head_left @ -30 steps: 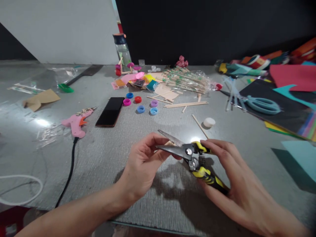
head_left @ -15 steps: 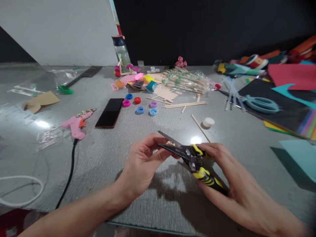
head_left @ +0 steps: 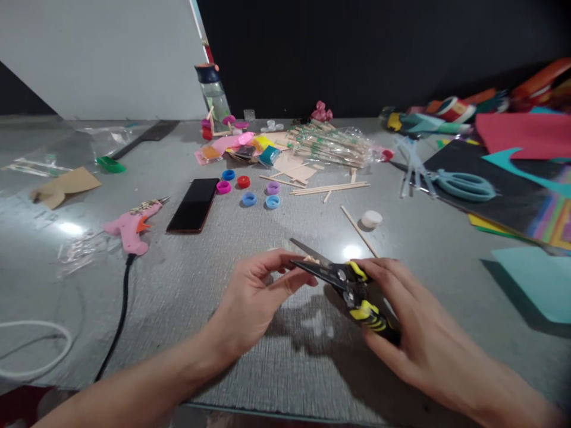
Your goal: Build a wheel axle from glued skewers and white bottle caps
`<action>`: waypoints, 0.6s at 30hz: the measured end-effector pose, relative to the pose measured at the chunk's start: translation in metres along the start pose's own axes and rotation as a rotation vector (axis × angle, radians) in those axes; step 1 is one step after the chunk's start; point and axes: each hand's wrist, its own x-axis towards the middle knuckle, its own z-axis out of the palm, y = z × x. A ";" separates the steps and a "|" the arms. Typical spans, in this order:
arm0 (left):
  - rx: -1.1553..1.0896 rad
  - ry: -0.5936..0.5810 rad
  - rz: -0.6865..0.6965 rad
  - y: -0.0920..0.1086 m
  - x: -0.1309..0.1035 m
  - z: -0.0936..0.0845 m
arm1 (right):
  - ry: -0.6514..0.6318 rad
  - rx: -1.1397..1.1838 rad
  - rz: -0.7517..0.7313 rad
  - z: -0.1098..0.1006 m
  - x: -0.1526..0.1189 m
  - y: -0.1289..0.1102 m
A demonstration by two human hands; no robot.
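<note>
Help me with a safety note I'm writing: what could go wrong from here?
The left hand is right beside the open blades of the yellow-handled shears in the right hand; a slip might nick a finger.

A wooden piece in the left hand appears to lie between the blades; a cut end could fly off.

The black cord of the pink glue gun runs near the left forearm, which might snag it.

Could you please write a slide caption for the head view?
The right hand holds black and yellow metal snips, blades parted, at small pale pieces pinched in the left hand.
</note>
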 end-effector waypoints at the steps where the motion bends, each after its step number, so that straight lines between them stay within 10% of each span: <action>1: 0.026 -0.008 0.001 -0.002 0.000 -0.001 | 0.006 -0.007 -0.003 0.000 0.000 0.000; 18: 0.200 -0.022 0.000 -0.009 0.003 -0.003 | 0.005 -0.104 0.004 0.008 -0.001 0.003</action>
